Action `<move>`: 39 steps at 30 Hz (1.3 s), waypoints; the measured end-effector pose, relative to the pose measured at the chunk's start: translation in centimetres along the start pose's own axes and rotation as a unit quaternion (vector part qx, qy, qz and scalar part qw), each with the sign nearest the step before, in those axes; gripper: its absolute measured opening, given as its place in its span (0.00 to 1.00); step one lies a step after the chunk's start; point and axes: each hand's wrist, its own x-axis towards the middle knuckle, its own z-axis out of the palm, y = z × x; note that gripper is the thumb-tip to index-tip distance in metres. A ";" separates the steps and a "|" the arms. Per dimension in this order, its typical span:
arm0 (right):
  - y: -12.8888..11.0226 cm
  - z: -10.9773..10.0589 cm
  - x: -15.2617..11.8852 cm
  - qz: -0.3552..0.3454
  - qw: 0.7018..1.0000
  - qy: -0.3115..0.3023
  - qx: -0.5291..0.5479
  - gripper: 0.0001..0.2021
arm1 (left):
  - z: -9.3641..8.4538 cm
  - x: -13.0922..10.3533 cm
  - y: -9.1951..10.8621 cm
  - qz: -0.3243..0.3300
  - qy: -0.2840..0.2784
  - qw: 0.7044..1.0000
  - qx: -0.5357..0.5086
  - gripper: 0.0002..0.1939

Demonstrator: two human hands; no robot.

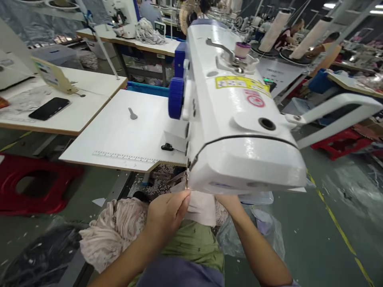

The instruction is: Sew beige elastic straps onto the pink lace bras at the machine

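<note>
A large white sewing machine with a blue handwheel stands right in front of me. Under its head hangs a pale pink piece of fabric. My left hand is closed at the left edge of this fabric, thumb and fingertips pinched together beside the needle area. Partly covered by the machine head, my right hand reaches to the right side of the fabric, and its fingers are hidden. Left of my left arm lies a bundle of pale pink fabric pieces.
A white table board with a printed ruler, a grey flat tool and a small black object lies left. Beyond it is a phone. Red stools stand on the floor. Other people work at the back right.
</note>
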 end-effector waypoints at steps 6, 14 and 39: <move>0.9 -0.1 -0.7 0.026 1.000 -0.016 0.009 0.16 | 0.7 -0.3 0.4 -0.008 0.015 1.000 -0.012 0.17; 1.2 -0.1 -0.6 0.042 0.999 0.002 0.008 0.18 | 0.8 0.1 1.2 0.006 -0.004 1.000 0.004 0.16; 12.2 1.2 -10.7 0.159 0.982 -0.101 0.035 0.39 | -2.0 -2.8 1.9 0.071 -0.214 0.947 -0.231 0.24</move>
